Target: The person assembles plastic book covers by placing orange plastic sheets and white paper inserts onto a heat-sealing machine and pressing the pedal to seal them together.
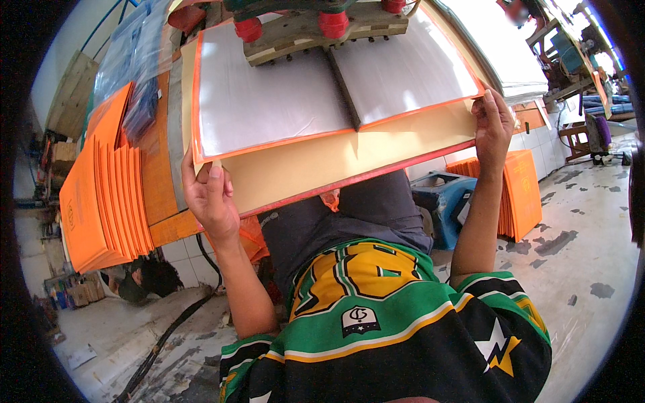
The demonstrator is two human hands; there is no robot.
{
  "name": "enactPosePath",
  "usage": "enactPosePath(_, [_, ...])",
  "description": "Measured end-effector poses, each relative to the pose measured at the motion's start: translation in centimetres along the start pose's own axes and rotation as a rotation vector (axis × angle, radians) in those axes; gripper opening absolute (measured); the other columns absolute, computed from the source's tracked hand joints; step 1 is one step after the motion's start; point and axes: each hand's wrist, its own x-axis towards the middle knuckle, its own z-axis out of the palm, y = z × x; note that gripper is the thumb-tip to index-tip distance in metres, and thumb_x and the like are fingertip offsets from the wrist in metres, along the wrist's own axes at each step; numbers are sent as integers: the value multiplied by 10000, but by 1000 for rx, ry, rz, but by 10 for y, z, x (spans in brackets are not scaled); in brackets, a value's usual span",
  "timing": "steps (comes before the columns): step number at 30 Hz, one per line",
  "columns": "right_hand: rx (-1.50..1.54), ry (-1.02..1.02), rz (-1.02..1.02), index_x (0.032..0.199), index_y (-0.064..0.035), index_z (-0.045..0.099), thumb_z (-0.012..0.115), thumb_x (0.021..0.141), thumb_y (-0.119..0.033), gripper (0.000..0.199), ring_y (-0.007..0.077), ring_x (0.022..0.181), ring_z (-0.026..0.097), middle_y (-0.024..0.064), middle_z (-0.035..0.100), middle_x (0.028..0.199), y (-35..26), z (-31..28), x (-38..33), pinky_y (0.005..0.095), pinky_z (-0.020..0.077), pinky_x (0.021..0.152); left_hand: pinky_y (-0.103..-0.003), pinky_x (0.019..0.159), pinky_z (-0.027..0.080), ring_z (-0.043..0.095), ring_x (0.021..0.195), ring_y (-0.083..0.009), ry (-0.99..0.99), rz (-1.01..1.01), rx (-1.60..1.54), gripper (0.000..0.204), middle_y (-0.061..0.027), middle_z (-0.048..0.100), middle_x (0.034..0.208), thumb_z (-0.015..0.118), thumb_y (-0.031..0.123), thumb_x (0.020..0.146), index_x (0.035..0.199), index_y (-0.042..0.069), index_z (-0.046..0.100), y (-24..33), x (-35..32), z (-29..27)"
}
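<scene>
An open orange-edged folder cover with clear plastic sheets lies on a yellowish board with a red front rim. My left hand grips the folder's near left corner, thumb on top. My right hand pinches its near right corner at the board's edge. Above the folder sits a wooden press block with red knobs, over the folder's dark middle spine.
A fanned stack of orange folders rests on the orange table at the left. More orange folders lean by a blue container on the stained floor. A black cable runs across the floor. Machines stand at far right.
</scene>
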Motion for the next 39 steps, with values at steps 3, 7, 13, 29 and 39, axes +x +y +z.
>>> enactPosePath(3, [9, -22, -1, 1239, 60, 681, 609, 1047, -209, 338, 57, 752, 500, -19, 571, 831, 2, -3, 1, 203, 374, 662, -199, 574, 339, 444, 655, -37, 0, -1, -2, 498, -68, 702, 1006, 615, 108, 999, 1444, -48, 457, -1, 0, -2])
enactPosePath(7, [-6, -27, -6, 1233, 53, 680, 610, 1047, -216, 334, 57, 756, 503, -21, 575, 831, 5, -6, 2, 202, 377, 663, -198, 568, 329, 449, 653, -39, 12, -17, -26, 491, -55, 694, 988, 622, 131, 1001, 1429, -60, 475, 0, 1, -2])
enactPosePath(13, [-73, -4, 15, 1230, 33, 684, 607, 1050, -236, 332, 56, 754, 502, -27, 560, 815, 2, -2, 2, 203, 383, 691, -201, 554, 317, 441, 640, -39, 31, -13, -47, 493, -27, 663, 931, 628, 167, 1013, 1423, -70, 490, -2, 3, -1])
enactPosePath(29, [-312, -56, -63, 1289, -2, 692, 599, 1060, -200, 317, 39, 760, 465, -36, 559, 813, -7, 11, -4, 184, 374, 690, -225, 577, 377, 505, 669, -74, 60, -37, 5, 385, 2, 580, 830, 624, 195, 1039, 1355, 6, 511, -3, 1, 3])
enactPosePath(39, [-404, -76, -97, 1218, -6, 744, 630, 1035, -198, 288, 58, 790, 511, 23, 739, 1032, -4, 12, -5, 209, 439, 761, -265, 635, 482, 637, 704, -133, 136, -76, 147, 295, -93, 672, 794, 633, 157, 1026, 1257, 17, 516, -2, 2, 8])
